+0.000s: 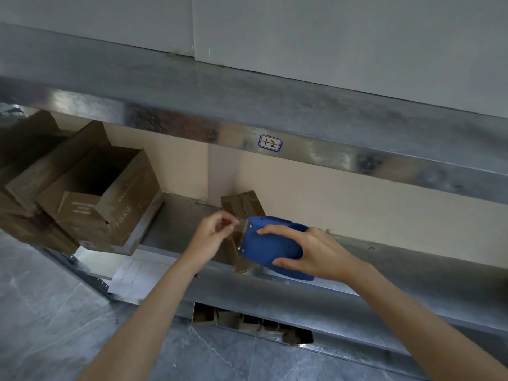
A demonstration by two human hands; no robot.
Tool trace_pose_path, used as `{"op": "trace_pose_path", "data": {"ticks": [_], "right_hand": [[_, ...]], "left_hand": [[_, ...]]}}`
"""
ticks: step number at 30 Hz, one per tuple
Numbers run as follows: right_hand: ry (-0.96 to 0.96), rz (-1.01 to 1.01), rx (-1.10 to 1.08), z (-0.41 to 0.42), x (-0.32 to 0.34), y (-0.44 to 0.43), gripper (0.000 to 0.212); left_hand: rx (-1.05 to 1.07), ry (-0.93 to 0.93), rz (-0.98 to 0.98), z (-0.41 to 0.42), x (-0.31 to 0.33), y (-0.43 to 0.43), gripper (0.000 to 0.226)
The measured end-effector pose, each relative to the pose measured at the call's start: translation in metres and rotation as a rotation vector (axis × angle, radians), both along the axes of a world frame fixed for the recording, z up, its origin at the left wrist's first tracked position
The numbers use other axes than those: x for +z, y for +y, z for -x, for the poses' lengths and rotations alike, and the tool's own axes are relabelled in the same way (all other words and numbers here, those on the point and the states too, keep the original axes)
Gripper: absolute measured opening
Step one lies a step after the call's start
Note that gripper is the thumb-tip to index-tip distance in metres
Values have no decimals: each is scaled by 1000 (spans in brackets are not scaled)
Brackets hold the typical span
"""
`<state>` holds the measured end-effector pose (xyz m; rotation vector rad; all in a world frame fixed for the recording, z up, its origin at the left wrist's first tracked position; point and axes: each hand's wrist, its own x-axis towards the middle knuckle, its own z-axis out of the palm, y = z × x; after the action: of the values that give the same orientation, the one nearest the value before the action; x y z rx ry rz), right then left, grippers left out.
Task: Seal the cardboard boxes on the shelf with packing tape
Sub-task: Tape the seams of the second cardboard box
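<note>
Two hands work at the near edge of the shelf, one on the tape and one on the dispenser.
Watching from my remote station, I see the left hand's (213, 235) fingertips (233, 223) pinching what looks like the loose end of the brown packing tape (226, 225), just off the toothed front. The right hand (312, 253) wraps the blue tape dispenser (270, 244), index finger along its top and thumb underneath. Just behind it, a small cardboard box (242, 203) stands on the metal shelf (178, 215). Well to the left, open cardboard boxes (110, 188) sit stacked and tilted. A handwritten label (270, 143) is stuck on the beam above.
</note>
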<state>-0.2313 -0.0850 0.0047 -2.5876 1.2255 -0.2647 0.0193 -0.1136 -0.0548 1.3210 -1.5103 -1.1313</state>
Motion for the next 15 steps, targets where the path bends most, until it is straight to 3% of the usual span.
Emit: {"op": "trace_pose_path", "data": {"ticks": [8,15], "right_hand": [[19,-39,-27,23,3,2,59],[73,-68,-9,41,-7,9,59]], "left_hand": [[150,89,-78,-20,-13,18,5],[124,153,-229,-8,-33,47,9]]}}
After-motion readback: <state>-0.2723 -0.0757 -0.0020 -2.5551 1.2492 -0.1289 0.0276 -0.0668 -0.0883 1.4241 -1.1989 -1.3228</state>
